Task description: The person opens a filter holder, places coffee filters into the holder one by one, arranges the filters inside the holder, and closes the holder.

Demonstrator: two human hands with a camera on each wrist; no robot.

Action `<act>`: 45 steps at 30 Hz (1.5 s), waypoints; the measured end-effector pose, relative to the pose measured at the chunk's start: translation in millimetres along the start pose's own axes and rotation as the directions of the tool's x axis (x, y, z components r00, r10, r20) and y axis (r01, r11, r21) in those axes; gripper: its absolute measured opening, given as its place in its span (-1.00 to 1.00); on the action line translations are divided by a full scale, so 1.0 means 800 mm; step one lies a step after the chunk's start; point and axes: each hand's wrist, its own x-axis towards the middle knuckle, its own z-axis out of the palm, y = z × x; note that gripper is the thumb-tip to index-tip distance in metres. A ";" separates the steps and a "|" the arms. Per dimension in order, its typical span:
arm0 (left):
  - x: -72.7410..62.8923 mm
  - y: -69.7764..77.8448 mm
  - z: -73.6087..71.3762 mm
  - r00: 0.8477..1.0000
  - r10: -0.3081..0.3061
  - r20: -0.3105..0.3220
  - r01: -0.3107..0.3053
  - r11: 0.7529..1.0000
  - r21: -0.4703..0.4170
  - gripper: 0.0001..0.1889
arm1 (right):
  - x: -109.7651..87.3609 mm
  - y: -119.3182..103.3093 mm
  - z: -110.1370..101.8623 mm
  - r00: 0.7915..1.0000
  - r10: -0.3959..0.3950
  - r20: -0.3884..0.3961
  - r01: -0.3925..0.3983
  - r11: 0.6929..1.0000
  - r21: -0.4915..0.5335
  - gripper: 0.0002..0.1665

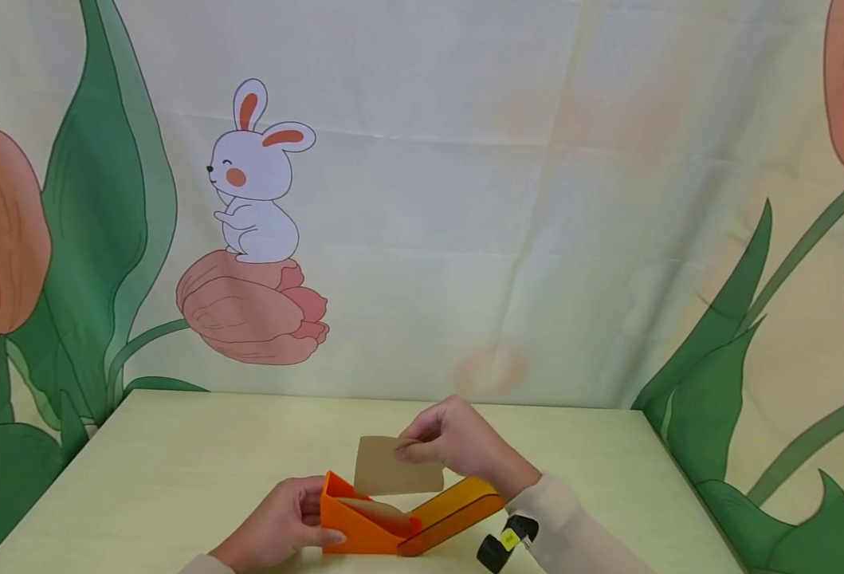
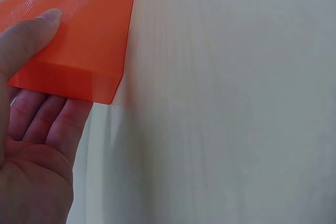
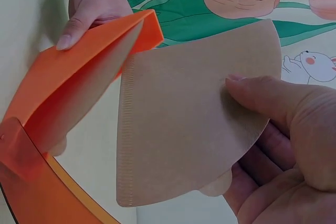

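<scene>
An orange filter case sits on the table, its hinged translucent lid swung out to the right. My left hand grips the case at its left end, thumb on the near face and fingers behind, as the left wrist view also shows. Brown paper coffee filters lie inside the case. Just above and behind it, my right hand pinches a flat coffee filter between thumb and fingers. This filter has a crimped seam along one edge and a small rounded tab, and it overlaps the case's edge in the right wrist view.
The pale table spreads out around the case. Behind it hangs a cloth backdrop printed with tulips and a rabbit. A black wrist device with a yellow label hangs by the right sleeve.
</scene>
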 end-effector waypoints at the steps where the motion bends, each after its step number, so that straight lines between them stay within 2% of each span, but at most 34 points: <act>1: 0.000 0.000 0.000 1.000 -0.003 -0.002 0.003 1.000 0.003 -0.40 | 0.000 0.001 0.002 1.000 0.006 0.002 -0.006 1.000 -0.004 -0.94; 10: 0.000 -0.001 0.000 1.000 -0.002 -0.005 0.002 1.000 0.023 -0.38 | 0.000 0.002 0.013 0.999 0.047 0.020 -0.046 0.998 -0.030 -0.96; 23: -0.001 -0.002 -0.001 1.000 0.021 0.011 -0.021 0.999 0.026 -0.38 | 0.001 0.005 0.027 0.997 0.061 0.046 -0.059 0.997 -0.053 -0.96; 32: 0.001 -0.001 -0.002 1.000 -0.007 0.002 0.007 1.000 0.024 -0.34 | 0.003 0.006 0.037 0.994 0.092 0.060 -0.088 0.995 -0.054 -0.95; 45: 0.000 -0.002 -0.002 1.000 0.015 0.022 -0.015 1.000 0.004 -0.37 | 0.005 0.014 0.054 0.991 0.078 0.111 -0.072 0.996 -0.057 -0.96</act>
